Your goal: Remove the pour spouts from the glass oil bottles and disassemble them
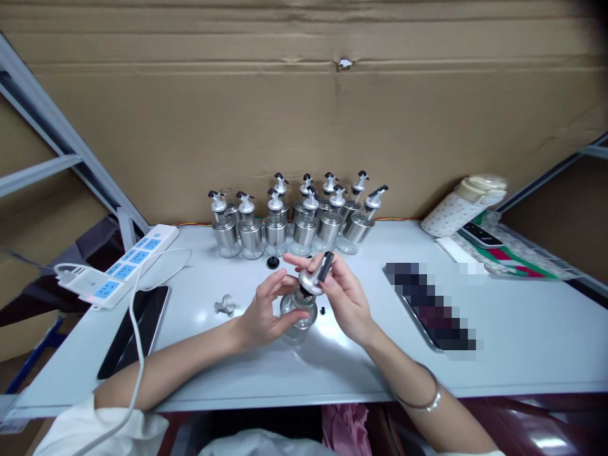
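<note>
Left hand (266, 313): curled around glass bottle (304, 305)
Right hand (349, 304): gripping silver-and-black pourer (311, 278) at its neck
Glass bottle: between front and back edges, mid-surface
Surface (351, 377): pale, pourer-topped bottles (275, 233) along back edge
Room: brown cardboard (228, 120) behind

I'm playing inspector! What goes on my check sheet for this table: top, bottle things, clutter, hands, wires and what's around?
Surface: pale table, shiny.
Job's things: front bottle, spout at its neck, seating unclear; more bottles with spouts behind.
Clutter: black cap, small clear piece, black gadget, pixelated gadget, spotted flask.
Hands: left hand holds the front bottle; right hand grips the spout.
Cables: white cable passes in front of the left arm; power strip at left.
Surroundings: brown cardboard behind, metal frame at left.
</note>
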{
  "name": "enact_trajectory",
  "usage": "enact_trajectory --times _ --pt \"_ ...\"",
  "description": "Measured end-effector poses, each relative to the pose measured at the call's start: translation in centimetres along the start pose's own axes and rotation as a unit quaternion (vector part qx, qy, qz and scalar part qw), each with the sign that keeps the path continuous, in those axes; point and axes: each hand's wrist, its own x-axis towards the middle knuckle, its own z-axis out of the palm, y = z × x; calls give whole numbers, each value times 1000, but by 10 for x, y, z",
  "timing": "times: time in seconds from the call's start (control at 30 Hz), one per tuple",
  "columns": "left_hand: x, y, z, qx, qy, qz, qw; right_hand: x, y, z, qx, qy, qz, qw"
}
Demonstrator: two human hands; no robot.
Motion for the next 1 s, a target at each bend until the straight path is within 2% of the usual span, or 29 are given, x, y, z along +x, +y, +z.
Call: enact_trajectory --times 0.1,0.27,0.4,0.53,0.73,1.0 --pt "0 -1 0 7 7 1 1000 -1 -1 -3 -20 -40 -7 999" --pt "-2 -5 -1 25 2 12 1000 -1 4 -8 -62 -70 -48 994" --pt "2 -3 -4 90 -23 49 994 -2 16 -2 13 -41 -80 996" --pt "5 -1 -5 96 -37 64 993 -5 24 5 66 -27 -57 996" --pt "-2 -6 -1 50 -11 54 997 -5 30 10 51 -23 -61 997" --pt "-8 -3 -3 81 -48 12 995 -6 34 13 -1 14 -66 998"
